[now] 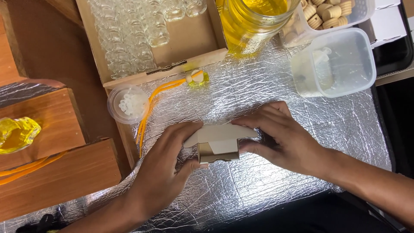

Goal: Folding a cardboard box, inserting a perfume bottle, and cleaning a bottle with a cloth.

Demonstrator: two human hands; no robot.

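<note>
A small cardboard box, white outside and brown inside with its flaps open, lies in the middle of a silver foil mat. My left hand grips its left side, thumb under the lower edge. My right hand holds its right side, fingers on the top flap. Above the box lies a small bottle of yellow liquid with a pale round cap and an orange cord trailing down to the left.
A cardboard tray of empty glass bottles sits at the top left. A big jar of yellow liquid, a tub of wooden caps, a clear tub and a small cup of white plugs stand around. Wooden blocks and another yellow bottle are at left.
</note>
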